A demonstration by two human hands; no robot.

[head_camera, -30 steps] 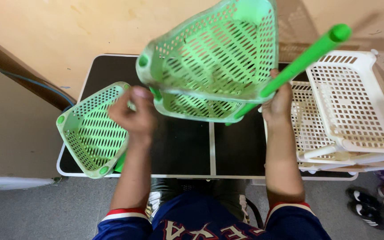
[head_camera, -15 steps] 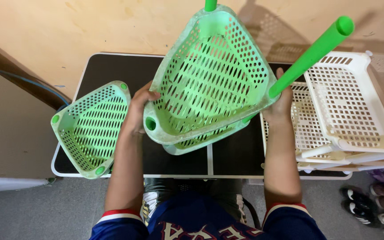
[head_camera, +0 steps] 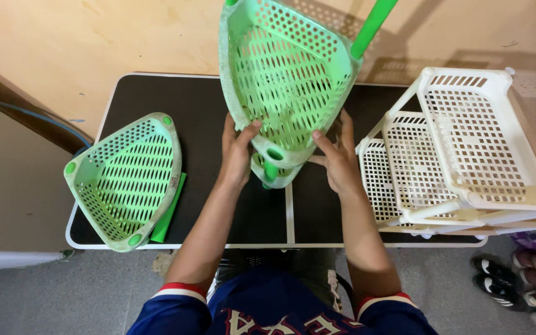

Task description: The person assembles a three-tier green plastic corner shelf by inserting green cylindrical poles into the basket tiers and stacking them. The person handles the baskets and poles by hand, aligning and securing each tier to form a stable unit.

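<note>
Green rack half built.
Upper basket [head_camera: 283, 74] is gripped by left hand [head_camera: 237, 152] and right hand [head_camera: 337, 158]; spare basket [head_camera: 125, 180] lies unfitted.

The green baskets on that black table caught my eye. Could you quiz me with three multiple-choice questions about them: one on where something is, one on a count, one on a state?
1. Where does the loose green basket lie?
A. on the left part of the black table
B. on the floor
C. inside the white rack

2. How many tiers does the white basket rack show?
A. one
B. three
C. five

3. How is the green basket with poles held?
A. flat on the table, untouched
B. tilted up, left hand and right hand at its lower corner
C. hanging from the wall

Answers: 1 A, it rests at the table's left edge, over a green pole. 2 B, three stacked white trays are visible. 3 B, both hands have a grip beside the corner socket, with the basket's open face toward the camera.
</note>
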